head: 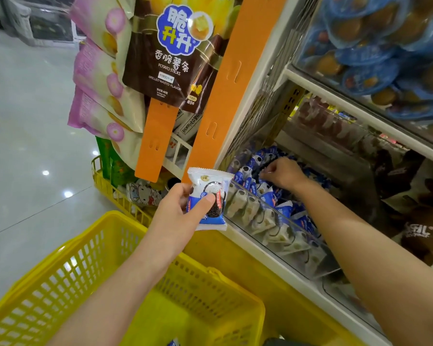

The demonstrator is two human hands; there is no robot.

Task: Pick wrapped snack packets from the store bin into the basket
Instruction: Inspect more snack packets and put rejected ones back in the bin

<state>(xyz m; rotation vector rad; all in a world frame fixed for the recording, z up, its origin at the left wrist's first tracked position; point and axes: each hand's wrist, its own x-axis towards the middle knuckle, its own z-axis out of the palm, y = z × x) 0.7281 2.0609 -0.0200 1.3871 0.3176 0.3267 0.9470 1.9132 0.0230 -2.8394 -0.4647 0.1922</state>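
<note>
Store aisle, glossy pale floor (23,121). Clear-fronted bin (285,245) on white shelf (273,267), packed with blue-white packets (273,196). One snack packet (208,198) pinched in left hand (178,208), between bin and yellow basket (125,216). Right hand (283,174) down in bin, fingers curled among packets; grasp impossible to tell. Potato-stick bags (165,46) hanging above.

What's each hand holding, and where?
Left hand grips a snack packet by its lower half, thumb on front. Right hand curls among bin packets; hold unclear.

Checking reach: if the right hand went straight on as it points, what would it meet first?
Probably the blue-and-white snack packets in the bin, just ahead of the right hand; whether it touches them is unclear.
</note>
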